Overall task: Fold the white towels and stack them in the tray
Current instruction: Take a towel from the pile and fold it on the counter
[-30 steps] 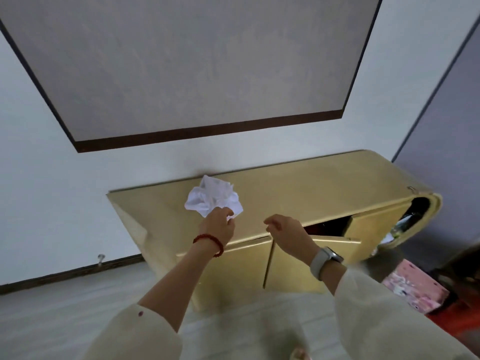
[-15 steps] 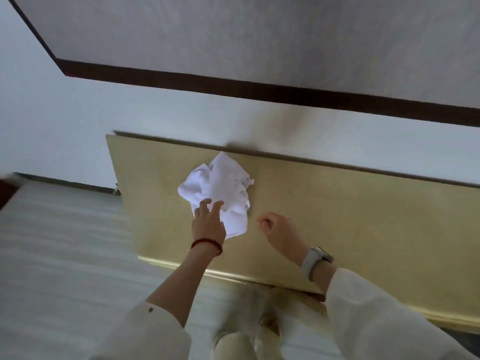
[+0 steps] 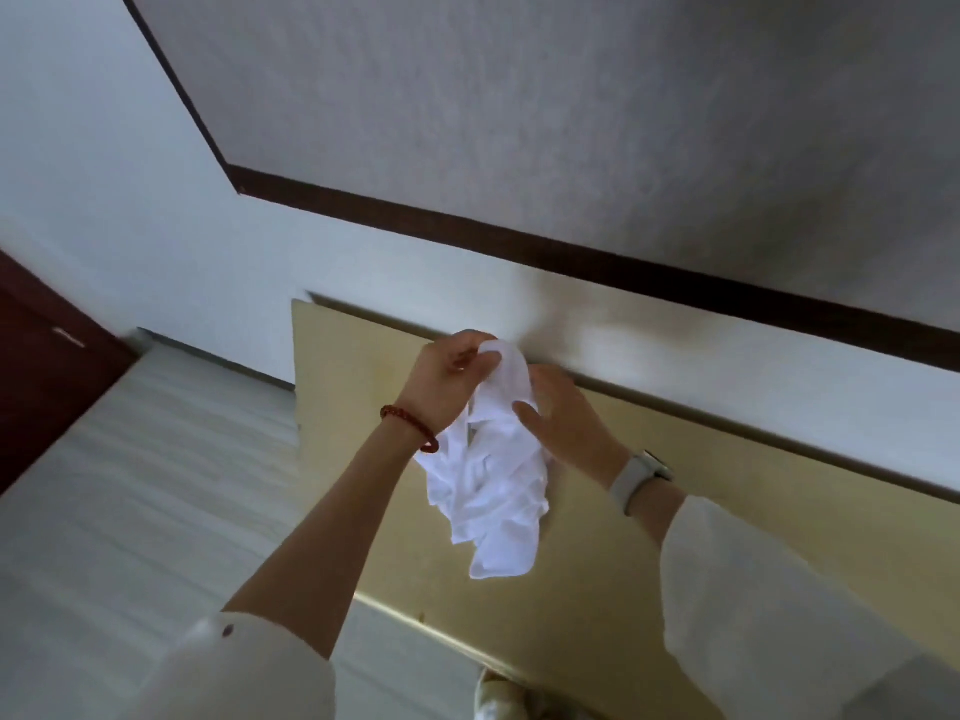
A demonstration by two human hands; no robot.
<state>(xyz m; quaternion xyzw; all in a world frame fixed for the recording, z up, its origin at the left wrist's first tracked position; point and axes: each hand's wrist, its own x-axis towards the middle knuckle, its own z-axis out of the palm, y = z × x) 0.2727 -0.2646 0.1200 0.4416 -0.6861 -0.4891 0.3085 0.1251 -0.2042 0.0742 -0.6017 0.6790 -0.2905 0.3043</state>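
Change since earlier: towel lifted off the cabinet top, where it lay crumpled under the left fingertips half a second ago; right hand brought in from beside it to join the left on the cloth; view swung so a dark red door shows at far left.
White towel [image 3: 491,491]: held up above the gold cabinet top [image 3: 727,537], bunched at its upper end between both hands, rest hanging down in loose wrinkled folds; whether the lower tip touches the top cannot be told.
Left hand [image 3: 447,379]: fingers curled, pinching the towel's top edge near the wall side; red bead bracelet [image 3: 410,427] at the wrist.
Right hand [image 3: 563,415]: thumb and fingers closed on the bunched cloth just below and right of the left hand's pinch; pale watch [image 3: 641,478] on the wrist.
Sleeves: cream, pushed up on both forearms.
Cabinet position: against the white wall [image 3: 156,241], below a grey panel with a dark brown border [image 3: 519,96].
Floor [image 3: 130,485]: pale, striped, left of the cabinet.
Door [image 3: 36,366]: dark red, at the left edge.
Tray: out of view.
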